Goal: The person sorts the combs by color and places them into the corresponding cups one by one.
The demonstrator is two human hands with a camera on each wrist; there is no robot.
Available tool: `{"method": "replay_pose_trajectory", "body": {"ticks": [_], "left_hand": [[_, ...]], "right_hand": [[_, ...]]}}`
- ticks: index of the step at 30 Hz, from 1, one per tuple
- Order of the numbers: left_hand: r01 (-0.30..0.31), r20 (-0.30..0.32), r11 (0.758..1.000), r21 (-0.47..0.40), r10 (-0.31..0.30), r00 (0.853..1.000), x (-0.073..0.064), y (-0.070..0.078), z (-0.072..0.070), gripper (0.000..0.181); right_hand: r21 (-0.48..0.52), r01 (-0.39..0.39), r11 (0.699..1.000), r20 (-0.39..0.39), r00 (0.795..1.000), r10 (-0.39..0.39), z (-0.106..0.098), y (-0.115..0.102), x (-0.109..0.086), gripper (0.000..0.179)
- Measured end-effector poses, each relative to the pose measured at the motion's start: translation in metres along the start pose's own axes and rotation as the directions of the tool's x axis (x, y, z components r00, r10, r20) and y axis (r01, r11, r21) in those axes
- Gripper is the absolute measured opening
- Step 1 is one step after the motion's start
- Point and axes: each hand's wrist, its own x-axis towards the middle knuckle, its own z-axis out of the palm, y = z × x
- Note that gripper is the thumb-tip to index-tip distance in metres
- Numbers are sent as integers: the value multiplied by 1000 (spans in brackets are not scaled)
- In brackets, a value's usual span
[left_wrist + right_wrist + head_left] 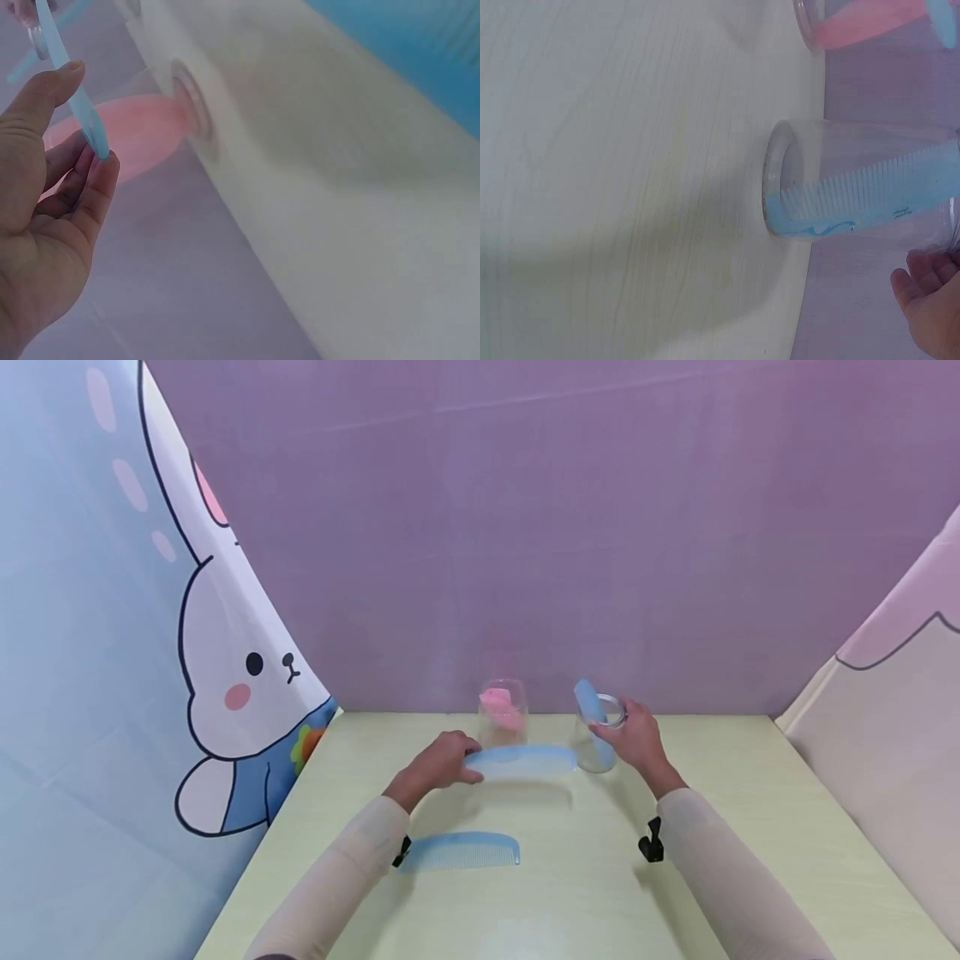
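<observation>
My left hand (438,762) pinches a light blue comb (525,760) by one end, between thumb and fingertips, holding it level above the table. In the left wrist view that comb (81,101) appears edge-on. Over on the right, my right hand (636,737) grips the upper part of a clear jar (595,762) near its rim. A blue comb (877,191) leans inside this jar, its upper end above the rim. Behind the left hand stands another clear jar (491,735) with something pink (501,710) in it. Nearer me, another blue comb (465,850) lies on the table.
The pale wood-grain table (585,893) meets a purple cloth backdrop (525,543) just behind the jars. A cartoon rabbit cloth (232,693) hangs along the left side, and a pale cloth (892,735) along the right.
</observation>
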Motion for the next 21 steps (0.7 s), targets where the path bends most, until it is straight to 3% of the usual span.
{"method": "replay_pose_trajectory", "body": {"ticks": [5,11,21], "left_hand": [[-16,-20,1000,9,16,1000,3,4,-8,53],[-78,-79,997,27,80,994,9,8,-20,49],[-115,-155,992,49,122,980,16,25,-38,45]], "right_hand": [[4,-6,1000,1,1000,6,2,2,1,78],[-13,-6,1000,4,1000,6,1,3,2,81],[-20,13,1000,-5,1000,-13,0,3,1,75]]}}
